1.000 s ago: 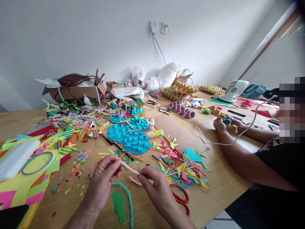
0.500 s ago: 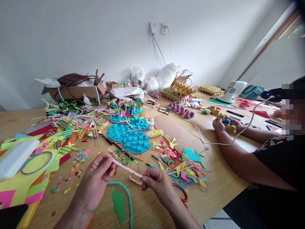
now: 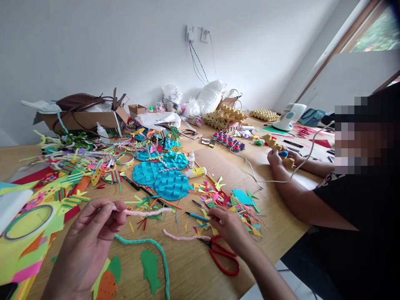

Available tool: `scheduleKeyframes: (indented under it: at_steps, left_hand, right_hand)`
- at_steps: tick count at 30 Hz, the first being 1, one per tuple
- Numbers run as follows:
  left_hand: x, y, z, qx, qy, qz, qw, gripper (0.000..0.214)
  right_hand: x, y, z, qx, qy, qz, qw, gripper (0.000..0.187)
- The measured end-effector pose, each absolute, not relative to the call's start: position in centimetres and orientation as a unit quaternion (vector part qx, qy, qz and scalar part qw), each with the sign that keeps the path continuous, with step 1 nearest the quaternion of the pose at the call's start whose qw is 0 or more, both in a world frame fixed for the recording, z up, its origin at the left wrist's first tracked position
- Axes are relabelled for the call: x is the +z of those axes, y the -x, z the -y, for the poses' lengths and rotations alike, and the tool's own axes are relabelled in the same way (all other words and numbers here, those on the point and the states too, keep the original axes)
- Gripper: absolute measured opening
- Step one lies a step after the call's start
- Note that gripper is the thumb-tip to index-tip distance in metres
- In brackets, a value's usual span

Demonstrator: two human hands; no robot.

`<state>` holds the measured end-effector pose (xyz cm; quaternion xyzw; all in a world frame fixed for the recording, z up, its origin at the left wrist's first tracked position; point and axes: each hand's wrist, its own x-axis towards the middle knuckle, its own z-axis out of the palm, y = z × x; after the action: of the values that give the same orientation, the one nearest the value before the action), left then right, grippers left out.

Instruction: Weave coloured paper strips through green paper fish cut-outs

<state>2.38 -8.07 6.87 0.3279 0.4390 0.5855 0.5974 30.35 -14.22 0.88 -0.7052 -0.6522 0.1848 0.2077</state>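
A pink pipe cleaner is pinched at one end by my left hand, its free end pointing right above the table. My right hand is away from it, fingers loosely bent and apart, over the edge of the coloured paper scraps and close to a blue pen. Below, a second pink length lies near the red-handled scissors, whose blades are partly hidden. A teal pipe cleaner curves across the wood beside a green paper fish.
Blue woven paper discs, a yellow glue tube and a white bottle stand beyond my hands. Coloured paper sheets and a tape roll lie left. At right, a co-worker's hands hold egg-carton pieces.
My right hand has let go of the pink pipe cleaner and moved right. A pink length now lies on the table by the scissors. My left hand has moved left, and the view has turned right.
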Motion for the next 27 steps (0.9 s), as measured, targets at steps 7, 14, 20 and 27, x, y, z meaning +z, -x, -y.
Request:
scheduleKeyframes:
  at_steps: [7,14,20,27]
  left_hand:
    - [7.3,-2.6,8.8,0.582,-0.307,-0.467,0.59,0.045]
    - [7.2,-2.6,9.0,0.564,-0.313,-0.472,0.601,0.046]
    - [6.5,-2.3,8.9,0.56,-0.345,-0.467,0.591,0.035]
    - [5.9,-2.6,8.7,0.572,-0.372,-0.442,0.582,0.025]
  right_hand:
    - [0.6,-32.6,14.7,0.104,0.678,0.728,-0.014,0.025]
    - [0.2,-32.4,13.8,0.069,0.693,0.716,-0.046,0.021]
    - [1.1,-32.7,13.2,0.064,0.685,0.725,-0.04,0.021]
    - [6.9,-33.0,14.3,0.069,0.656,0.708,0.255,0.014]
